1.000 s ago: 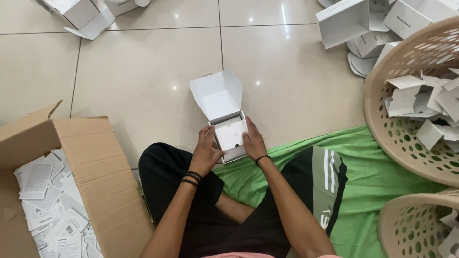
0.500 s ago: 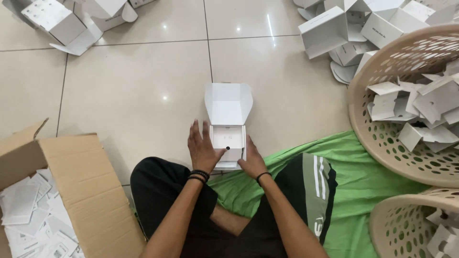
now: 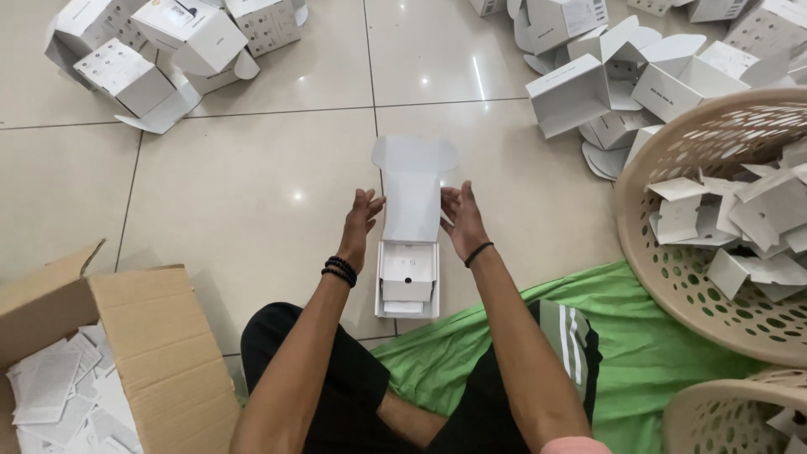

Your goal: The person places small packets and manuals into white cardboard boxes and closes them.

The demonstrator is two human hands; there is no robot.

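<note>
Both hands are up at the white box [image 3: 407, 282], which sits open on the tiled floor [image 3: 252, 193] just beyond the person's crossed legs. Left hand [image 3: 360, 225] is on the left edge of the raised lid [image 3: 414, 189], right hand [image 3: 461, 220] on the right edge, fingers spread and loosely open, flanking the lid rather than clamped on it; whether they actually touch it is hard to say. Inside the box lies a white insert. Near left, a cardboard carton [image 3: 134, 353] holds loose white leaflets. Right, a beige basket [image 3: 672, 277] is heaped with folded white card pieces, on a green cloth [image 3: 639, 370]. Far left and far right, more white boxes [image 3: 160, 50] lie scattered across the floor.
</note>
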